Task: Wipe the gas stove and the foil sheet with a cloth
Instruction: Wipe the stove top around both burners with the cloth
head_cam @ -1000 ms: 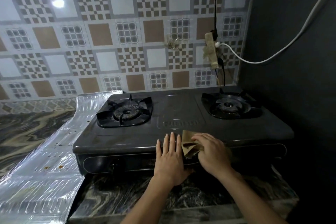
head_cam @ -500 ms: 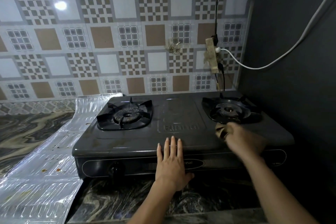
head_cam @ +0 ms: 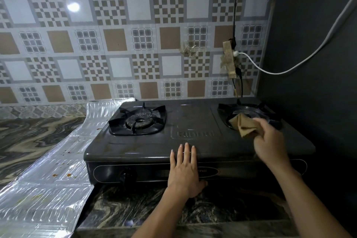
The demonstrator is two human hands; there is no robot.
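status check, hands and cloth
Left hand flat on gas stove front edge. Right hand grips cloth at right burner. Foil sheet spotted.

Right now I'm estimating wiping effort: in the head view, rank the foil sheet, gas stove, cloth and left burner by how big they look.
1. gas stove and foil sheet: similar; the foil lies nearer the camera and is cut off, so unranked.
2. left burner
3. cloth, partly bunched in the right hand
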